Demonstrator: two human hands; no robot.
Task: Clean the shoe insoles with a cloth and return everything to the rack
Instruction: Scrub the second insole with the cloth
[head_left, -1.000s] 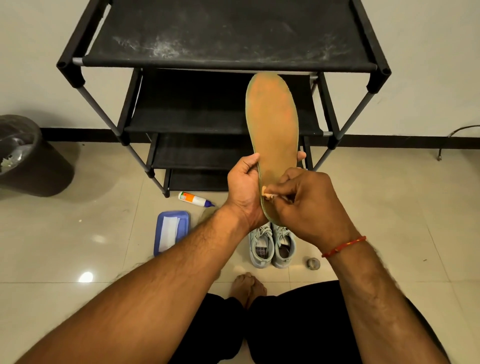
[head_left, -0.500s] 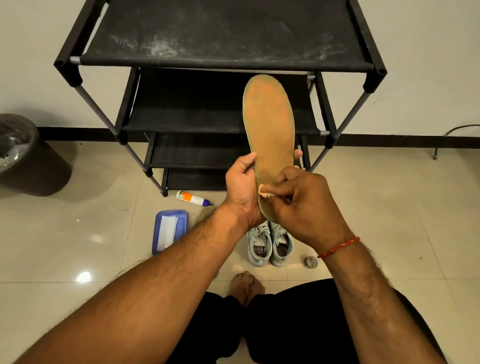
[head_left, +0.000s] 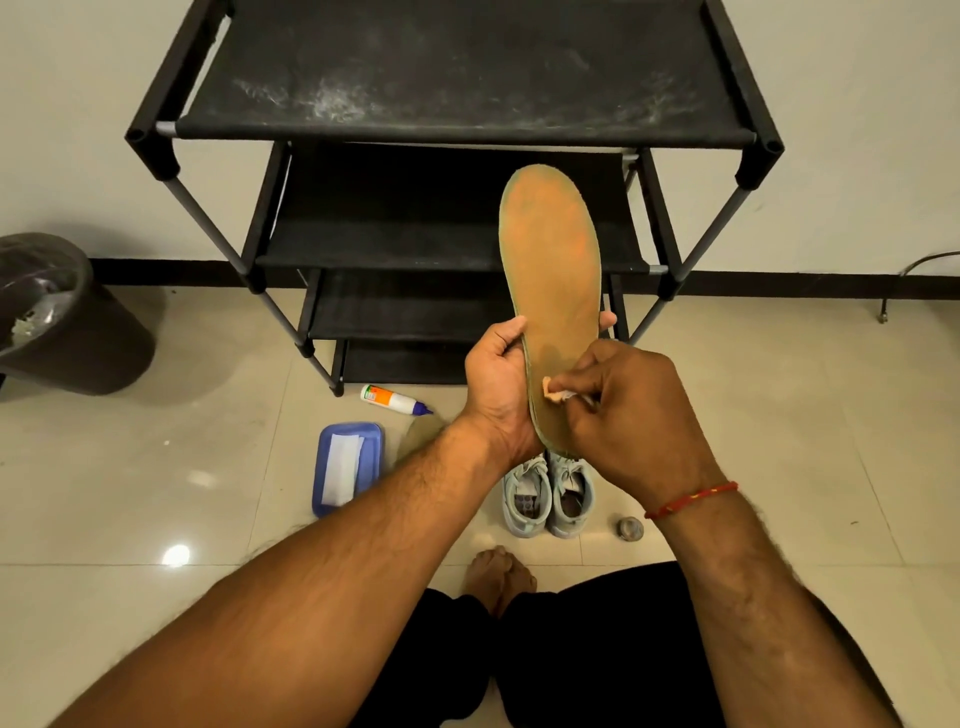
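An orange-brown insole (head_left: 553, 270) with a greenish rim stands upright in front of the black shoe rack (head_left: 457, 124). My left hand (head_left: 496, 384) grips its lower part from the left, fingertips showing past the right edge. My right hand (head_left: 634, 415) pinches a small pale cloth wad (head_left: 555, 391) against the insole's heel area. A pair of light grey shoes (head_left: 548, 493) sits on the floor just below my hands.
A blue tray (head_left: 374, 441) holding a white cloth lies on the tiles left of the shoes. A white-and-orange bottle (head_left: 395, 400) lies by the rack's foot. A dark bin (head_left: 57, 317) stands at far left. A small round cap (head_left: 630, 529) rests right of the shoes.
My right hand with the cloth wad has shifted slightly along the insole's heel area. The insole and my left hand stay put.
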